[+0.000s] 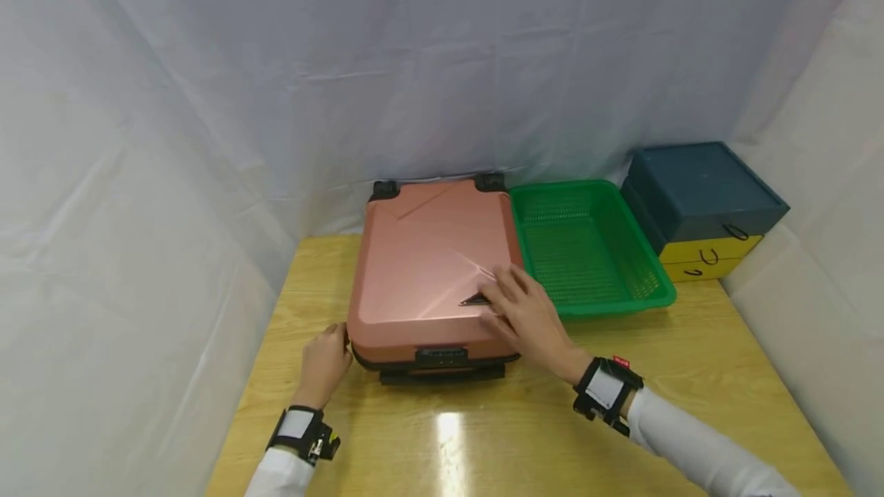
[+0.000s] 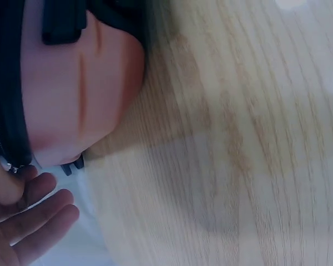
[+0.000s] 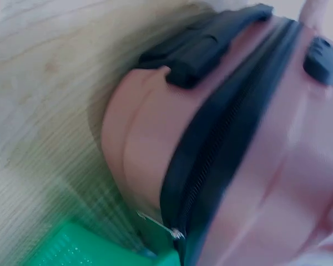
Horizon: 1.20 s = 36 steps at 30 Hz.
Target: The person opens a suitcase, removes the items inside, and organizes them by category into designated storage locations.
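A pink hard-shell suitcase [image 1: 428,251] lies flat on the wooden table, its lid closed and its wheels toward the back curtain. At its near left corner, my left hand [image 1: 326,363] pinches a zipper pull [image 2: 12,168] between thumb and fingers. My right hand [image 1: 528,317] is over the near right part of the lid, fingers spread loosely beside the dark triangular badge [image 1: 473,299]. A second zipper pull [image 3: 160,224] hangs at the near right corner along the black zipper [image 3: 208,158]. The combination lock [image 1: 442,354] faces me on the front side.
A green plastic basket [image 1: 663,301] stands against the suitcase's right side. Further right is a drawer box [image 1: 711,182] with a dark blue top and yellow drawers. White curtains [image 1: 449,67] enclose the table [image 1: 552,436] at the back and both sides.
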### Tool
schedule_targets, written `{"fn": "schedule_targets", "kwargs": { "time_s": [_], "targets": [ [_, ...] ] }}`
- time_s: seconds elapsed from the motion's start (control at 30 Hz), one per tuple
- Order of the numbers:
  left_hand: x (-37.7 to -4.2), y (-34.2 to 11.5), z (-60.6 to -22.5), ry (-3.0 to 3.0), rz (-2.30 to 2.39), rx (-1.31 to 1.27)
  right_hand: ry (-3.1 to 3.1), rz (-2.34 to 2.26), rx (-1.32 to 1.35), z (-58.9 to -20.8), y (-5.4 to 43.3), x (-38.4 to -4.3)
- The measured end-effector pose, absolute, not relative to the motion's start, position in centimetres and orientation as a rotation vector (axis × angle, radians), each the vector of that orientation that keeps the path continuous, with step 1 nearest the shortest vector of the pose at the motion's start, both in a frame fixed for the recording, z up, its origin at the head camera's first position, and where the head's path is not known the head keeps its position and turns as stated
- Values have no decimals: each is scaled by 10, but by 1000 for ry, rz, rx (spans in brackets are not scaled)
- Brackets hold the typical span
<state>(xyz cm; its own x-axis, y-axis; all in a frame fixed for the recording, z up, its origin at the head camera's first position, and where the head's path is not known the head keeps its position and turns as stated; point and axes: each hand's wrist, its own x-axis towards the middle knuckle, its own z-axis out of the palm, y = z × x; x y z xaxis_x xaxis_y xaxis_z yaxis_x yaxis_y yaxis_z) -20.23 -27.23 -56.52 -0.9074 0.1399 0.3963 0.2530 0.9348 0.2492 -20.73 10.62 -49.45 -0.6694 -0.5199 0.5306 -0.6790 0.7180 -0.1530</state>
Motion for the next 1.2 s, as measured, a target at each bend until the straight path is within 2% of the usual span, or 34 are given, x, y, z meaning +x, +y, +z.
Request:
{"fn": "schedule_targets", "kwargs": {
  "time_s": [0.17,0.57,0.87,1.03,1.2],
  "targets": [
    [-203,-274,-567,-2709,-439,-307,-2743,647,692,-487,110,-207],
    [-183,-285,-563,-2651,-442,-604,-2648,872,769,-485,114,-227],
    [-181,-285,-548,-2925,-546,-566,-2815,717,738,-472,109,-227],
    [-179,-280,-550,-2902,-568,-658,-2783,831,803,-474,117,-229],
    [-173,-273,-551,-2881,-624,-782,-2798,969,896,-474,130,-247]
  ]
}}
